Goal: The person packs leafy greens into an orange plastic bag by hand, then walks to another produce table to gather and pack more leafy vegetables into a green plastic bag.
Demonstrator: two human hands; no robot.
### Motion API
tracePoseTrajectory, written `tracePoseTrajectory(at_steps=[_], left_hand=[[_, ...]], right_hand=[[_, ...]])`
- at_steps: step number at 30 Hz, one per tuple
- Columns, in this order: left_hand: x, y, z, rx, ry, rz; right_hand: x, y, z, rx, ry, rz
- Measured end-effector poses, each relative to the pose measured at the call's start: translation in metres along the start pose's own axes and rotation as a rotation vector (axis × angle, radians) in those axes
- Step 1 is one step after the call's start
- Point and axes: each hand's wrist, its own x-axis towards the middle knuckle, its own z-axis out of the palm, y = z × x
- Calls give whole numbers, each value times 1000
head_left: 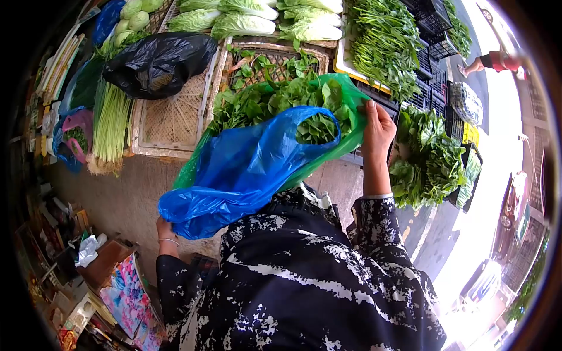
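A green plastic bag (353,96) lies spread around leafy greens (281,99) at the crate's near edge. My right hand (377,130) pinches the green bag's right edge between thumb and fingers. Over the greens and the green bag lies a blue plastic bag (252,161), one handle loop lying across the leaves. My left hand (167,229) is at the blue bag's lower left end; its fingers are mostly hidden behind the plastic, so its grip does not show.
Cabbages (243,23) lie behind the crates. A black bag (161,64) and long green stalks (111,126) are at left. More greens (430,158) sit at right beside black crates (432,76). A person (497,61) is at far right, near parked cars (514,205).
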Motion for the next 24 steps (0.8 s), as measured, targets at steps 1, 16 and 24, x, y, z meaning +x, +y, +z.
tracePoseTrajectory(at_steps=[1, 16, 24], left_hand=[[-3, -1, -3, -33, -14, -27], [-19, 59, 12, -410, -78, 281], [-10, 3, 14, 10, -42, -48]], right_hand=[[2, -2, 1, -81, -12, -37], [-17, -74, -59, -253, -114, -300], [-46, -61, -82, -242, -553, 224]])
